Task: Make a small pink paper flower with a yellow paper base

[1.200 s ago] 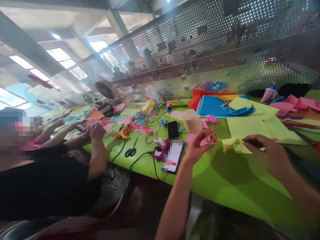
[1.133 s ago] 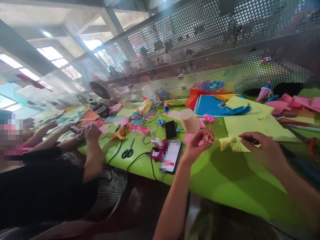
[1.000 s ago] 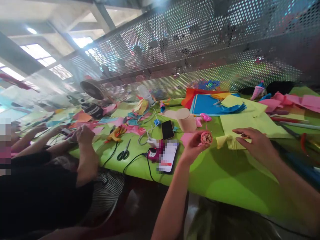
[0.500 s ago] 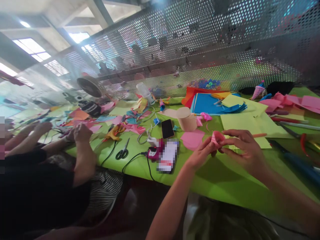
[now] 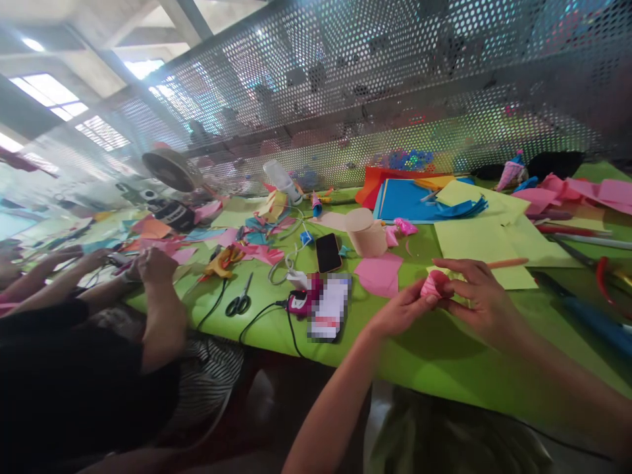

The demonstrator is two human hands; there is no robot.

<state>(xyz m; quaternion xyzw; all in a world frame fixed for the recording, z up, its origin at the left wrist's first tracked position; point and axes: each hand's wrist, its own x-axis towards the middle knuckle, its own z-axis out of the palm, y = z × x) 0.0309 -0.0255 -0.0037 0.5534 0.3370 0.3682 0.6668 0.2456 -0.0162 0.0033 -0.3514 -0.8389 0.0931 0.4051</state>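
A small curled piece of pink paper [image 5: 433,283], with fine lines across it, is held above the green tabletop. My left hand [image 5: 402,309] pinches it from the left, thumb in front. From the right, the bent fingers of my right hand [image 5: 476,293] close on its other side; the fingertips partly hide it. Pale yellow sheets [image 5: 486,240] and an orange stick [image 5: 506,263] lie just behind my right hand. Left of my left hand is a flat pink paper piece [image 5: 378,275], with a cream paper roll [image 5: 365,235] beyond it.
A phone with a lit screen [image 5: 330,308], a dark phone [image 5: 328,253], scissors [image 5: 240,299] and a corded power strip [image 5: 303,299] lie to the left. Blue sheets [image 5: 405,203] are at the back, a blue-handled tool [image 5: 585,316] at right. A co-worker's arm [image 5: 160,296] rests far left.
The curled pink paper has turned in my fingers, its open end now facing less toward me. My right fingers have closed in around it. The camera view has shifted slightly.
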